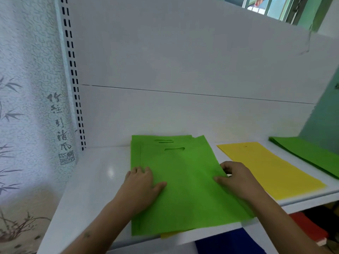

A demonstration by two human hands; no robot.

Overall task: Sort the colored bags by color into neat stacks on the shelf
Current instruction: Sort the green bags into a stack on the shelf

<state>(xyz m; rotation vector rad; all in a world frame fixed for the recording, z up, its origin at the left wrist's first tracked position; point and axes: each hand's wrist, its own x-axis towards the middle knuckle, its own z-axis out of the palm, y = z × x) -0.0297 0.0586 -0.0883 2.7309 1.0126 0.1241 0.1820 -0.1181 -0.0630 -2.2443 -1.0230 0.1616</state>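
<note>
While your left hand [145, 182] presses flat on the green bags [176, 180], your right hand [236, 178] pinches their edge; you are squaring this stack on the shelf [95, 182]. Next, pull out the yellow bag [168, 234] showing beneath, toward you.

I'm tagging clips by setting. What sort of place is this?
Probably a small shop or stockroom. A white metal retail shelf with a slotted upright holds flat stacks of green bags and yellow bags; the left hand and right hand straighten the green stack.
</note>
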